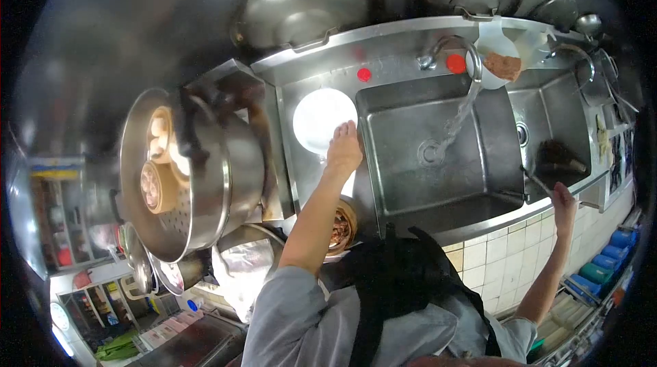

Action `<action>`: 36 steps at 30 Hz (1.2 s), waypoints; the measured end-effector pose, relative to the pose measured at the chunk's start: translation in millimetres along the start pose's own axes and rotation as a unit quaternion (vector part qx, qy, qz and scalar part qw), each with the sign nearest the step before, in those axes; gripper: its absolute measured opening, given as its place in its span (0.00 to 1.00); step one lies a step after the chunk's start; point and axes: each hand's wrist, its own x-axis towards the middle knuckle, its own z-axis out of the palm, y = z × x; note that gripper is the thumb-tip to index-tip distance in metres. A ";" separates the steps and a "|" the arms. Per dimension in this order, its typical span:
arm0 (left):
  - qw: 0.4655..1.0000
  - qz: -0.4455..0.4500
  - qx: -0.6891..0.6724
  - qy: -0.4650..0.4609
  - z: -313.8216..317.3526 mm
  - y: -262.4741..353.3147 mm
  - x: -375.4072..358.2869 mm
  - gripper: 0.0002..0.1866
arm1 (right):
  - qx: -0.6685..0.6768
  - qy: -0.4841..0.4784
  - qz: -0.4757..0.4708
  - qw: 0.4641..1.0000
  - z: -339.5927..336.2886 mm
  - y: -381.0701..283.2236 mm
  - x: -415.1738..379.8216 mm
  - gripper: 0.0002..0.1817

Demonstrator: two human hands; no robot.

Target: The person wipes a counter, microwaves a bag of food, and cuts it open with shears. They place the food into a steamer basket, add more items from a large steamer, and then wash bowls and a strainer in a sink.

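Observation:
My left hand (344,151) rests at the lower right rim of a round white dish (321,119) on the steel ledge left of the large sink. Its fingers lie over the rim; whether they grip it I cannot make out. My right hand (563,203) is closed round a thin rod (539,181) at the front edge of the small right sink. The rod's far end reaches the divider between the basins. A dark, bristly brush-like thing (558,155) lies in the small sink. Water (460,120) runs from the curved tap (477,59) into the large sink (404,134).
A large steel steamer pot (239,168) with bamboo baskets (161,189) stands left. A basket of brown food (342,226) sits below my left forearm. A white scoop (498,38) with brown contents is behind the tap. Woks (308,7) lean at the back.

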 end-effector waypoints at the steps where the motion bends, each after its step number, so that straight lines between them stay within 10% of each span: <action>1: 1.000 0.002 -0.013 -0.012 -4.4 1.3 -2.4 0.36 | 0.001 0.006 -0.005 1.000 -11.0 -6.2 -9.3 0.19; 3: 0.995 -0.007 0.072 0.066 -9.1 25.3 -17.2 0.36 | 0.270 0.046 0.046 0.961 -23.3 -36.8 -30.3 0.22; 8: 0.931 0.032 -0.356 -0.070 -72.4 120.4 -85.4 0.48 | 0.543 0.047 -0.040 0.838 36.3 -65.7 -40.1 0.23; 13: 0.577 0.015 -0.809 -0.108 -92.3 158.8 -132.7 0.30 | 0.603 -0.152 -0.087 0.778 111.0 -245.9 -93.5 0.18; 20: 0.599 0.072 -0.795 0.067 -142.6 105.6 -204.5 0.23 | 0.462 -0.369 -0.187 0.785 119.8 -357.5 -135.9 0.21; 26: 0.649 0.116 -0.712 0.241 -187.3 55.4 -266.3 0.20 | 0.064 -0.546 -0.349 0.759 99.7 -495.6 -184.2 0.29; 30: 0.650 0.124 -0.702 0.263 -215.5 17.4 -317.6 0.26 | 0.048 -0.464 -0.567 0.679 107.4 -573.4 -211.6 0.30; 32: 0.566 0.134 -0.726 0.366 -216.3 -0.9 -345.5 0.32 | 0.013 -0.361 -0.720 0.592 106.6 -617.3 -231.6 0.31; 36: 0.583 0.099 -0.692 0.414 -207.1 -44.3 -438.9 0.40 | -0.080 -0.294 -0.726 0.616 102.6 -701.3 -274.9 0.28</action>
